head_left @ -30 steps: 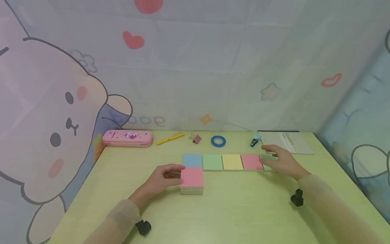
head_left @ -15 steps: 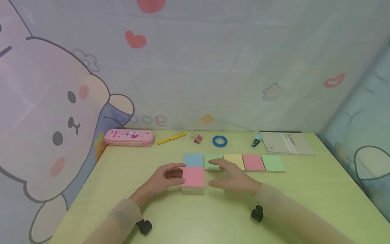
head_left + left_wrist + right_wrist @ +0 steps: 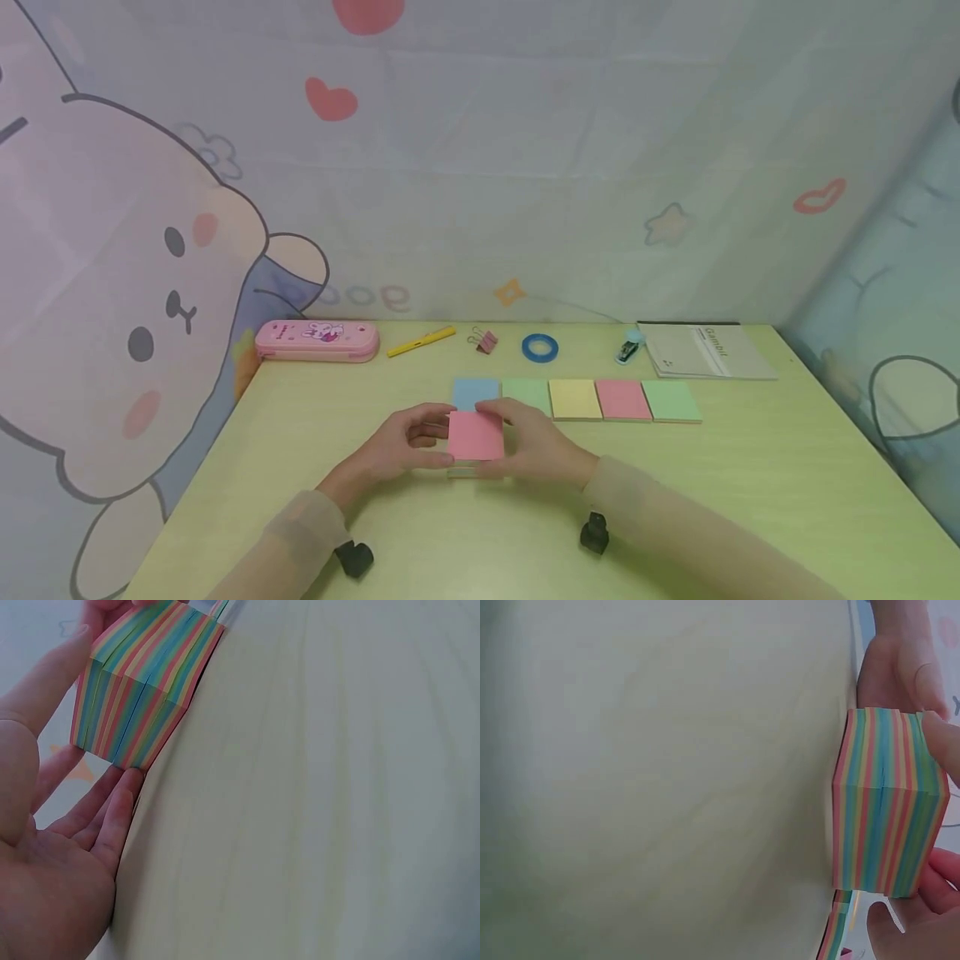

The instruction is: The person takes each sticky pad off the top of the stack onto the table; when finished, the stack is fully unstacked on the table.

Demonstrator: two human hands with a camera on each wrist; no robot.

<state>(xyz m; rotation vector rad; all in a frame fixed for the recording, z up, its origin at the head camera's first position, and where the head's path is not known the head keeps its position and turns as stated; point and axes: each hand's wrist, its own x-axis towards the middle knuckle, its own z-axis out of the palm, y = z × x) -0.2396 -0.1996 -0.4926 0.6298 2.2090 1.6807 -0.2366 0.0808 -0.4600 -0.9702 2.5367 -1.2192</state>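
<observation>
While the left hand (image 3: 397,446) and right hand (image 3: 536,446) clasp opposite sides of the pink-topped, rainbow-edged sticky-note block (image 3: 476,436), it sits mid-table. Its far edge abuts the blue pad (image 3: 475,392); bare pale-green tabletop (image 3: 750,475) lies nearer.

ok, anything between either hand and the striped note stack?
Nothing visible. The left hand and right hand both already touch the note stack, fingers on its opposite sides; the wrist views show no gap.

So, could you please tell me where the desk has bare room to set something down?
Bare desk lies right of the hands and near the front edge, and left between the pencil case and left hand. It is crowded around the note stack and the row of pads.
</observation>
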